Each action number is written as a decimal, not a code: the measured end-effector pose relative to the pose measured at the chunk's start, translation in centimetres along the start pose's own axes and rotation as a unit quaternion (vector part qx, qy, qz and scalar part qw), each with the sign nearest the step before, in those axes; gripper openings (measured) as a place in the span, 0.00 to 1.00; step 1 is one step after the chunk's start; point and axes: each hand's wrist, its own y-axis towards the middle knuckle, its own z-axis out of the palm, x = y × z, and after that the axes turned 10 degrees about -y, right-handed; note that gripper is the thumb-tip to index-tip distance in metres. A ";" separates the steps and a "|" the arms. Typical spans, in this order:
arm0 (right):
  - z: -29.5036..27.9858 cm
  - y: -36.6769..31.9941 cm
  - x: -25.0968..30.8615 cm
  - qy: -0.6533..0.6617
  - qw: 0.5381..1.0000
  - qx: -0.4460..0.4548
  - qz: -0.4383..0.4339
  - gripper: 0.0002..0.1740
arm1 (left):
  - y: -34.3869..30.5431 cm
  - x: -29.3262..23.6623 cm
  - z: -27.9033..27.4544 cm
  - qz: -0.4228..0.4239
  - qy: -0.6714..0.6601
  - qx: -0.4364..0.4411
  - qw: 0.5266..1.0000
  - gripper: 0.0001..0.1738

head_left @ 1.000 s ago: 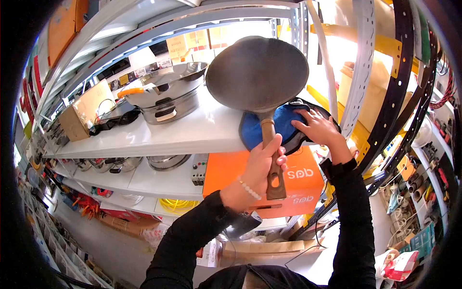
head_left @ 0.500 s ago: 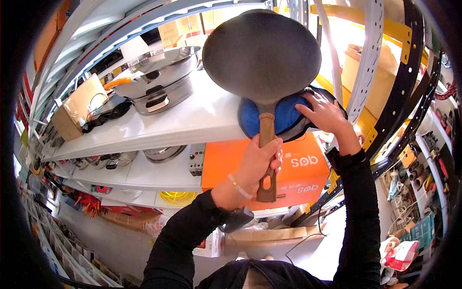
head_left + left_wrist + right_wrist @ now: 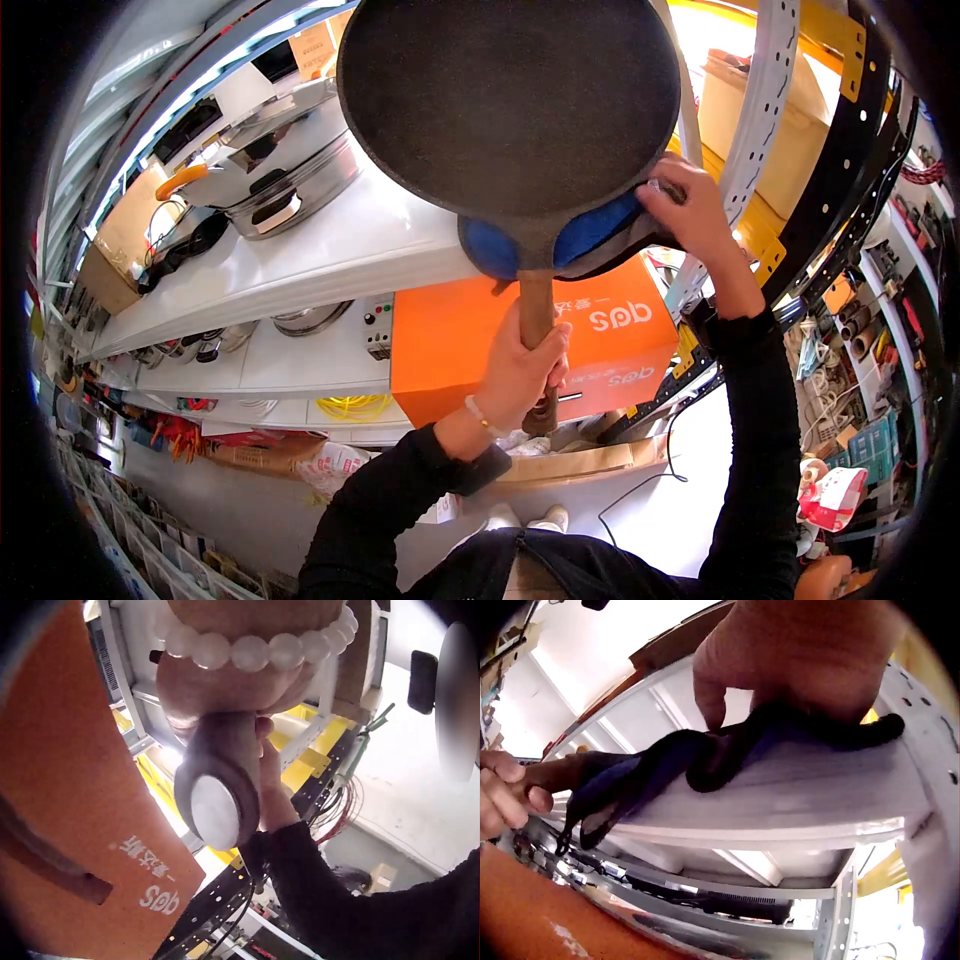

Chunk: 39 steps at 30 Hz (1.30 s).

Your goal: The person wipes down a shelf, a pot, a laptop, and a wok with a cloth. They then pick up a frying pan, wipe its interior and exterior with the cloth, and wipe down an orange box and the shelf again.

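Note:
In the head view, a large dark frying pan [image 3: 510,110] is held out over the shelf, its broad face toward me. My left hand [image 3: 522,372] grips its brown handle [image 3: 536,300]; the handle's rounded end [image 3: 217,802] shows in the left wrist view. Behind and under the pan lies a blue padded cloth [image 3: 597,228] with black edging, partly hidden by it. My right hand [image 3: 692,208] is at the cloth's right side, beside the pan's rim, with fingers bent and pinching the cloth. The cloth's twisted dark edge [image 3: 724,761] runs beneath that hand in the right wrist view.
A white shelf [image 3: 330,245] carries stacked steel pots [image 3: 275,165] and a cardboard box [image 3: 107,275] on the left. Below the pan stands an orange box [image 3: 450,340]. A perforated white post [image 3: 752,120] rises close to my right hand; a cable [image 3: 640,485] lies on the floor.
The pan has come nearer and looks larger, covering more of the blue cloth. The right hand, earlier spread on the cloth, now has bent fingers. The left hand keeps hold of the handle.

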 end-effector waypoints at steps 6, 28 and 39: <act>1.5 -3.2 4.6 -0.211 0.951 -0.189 -0.124 0.19 | -0.2 0.2 0.4 0.012 -0.021 0.000 1.000 0.10; 1.6 -5.7 2.5 -0.232 0.963 -0.136 0.032 0.32 | -2.8 -7.0 -0.9 0.076 0.022 0.060 0.995 0.11; -1.1 -7.1 5.5 -0.123 0.963 -0.110 0.213 0.09 | -7.0 -9.2 -2.0 -0.002 0.035 0.049 0.998 0.09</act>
